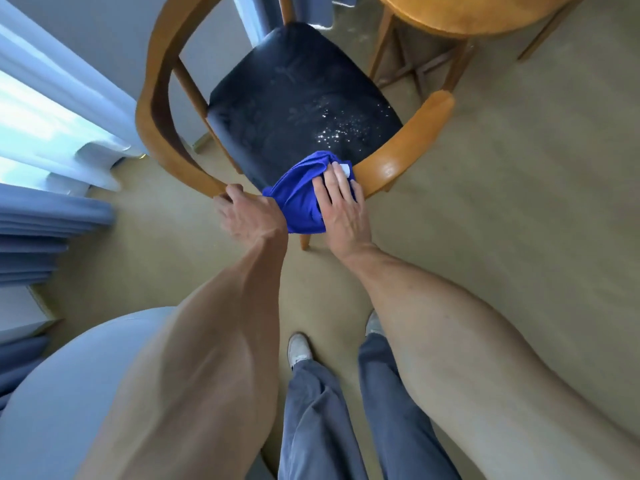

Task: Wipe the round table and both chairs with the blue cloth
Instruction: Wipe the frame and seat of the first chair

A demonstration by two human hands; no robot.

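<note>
Head view. The right hand (341, 206) lies flat, fingers extended and spread, palm pressing the blue cloth (304, 199) onto the curved wooden back rail of the armchair (398, 164). The grip here is open; the cloth is pinned beneath the palm, not clenched. The cloth is bunched, draped over the rail and hanging down on the near side; a small white tag (344, 169) shows just beyond the fingertips.

The left hand (246, 213) sits immediately left of the cloth, touching its edge, fingers curled over the same rail in a closed grip on the wood.

Beyond both grips lies the chair's dark padded seat (294, 109), with scattered bright specks on the part nearest the right-hand grip. The rail sweeps away from the left grip in a loop to the far side of the seat.

Farther off, beyond and right of the right grip, the round wooden bench (467, 15) stands apart from the chair, only its near edge in frame. Carpeted floor (519, 202) lies below. Curtains (45, 216) hang well left of the left grip.
</note>
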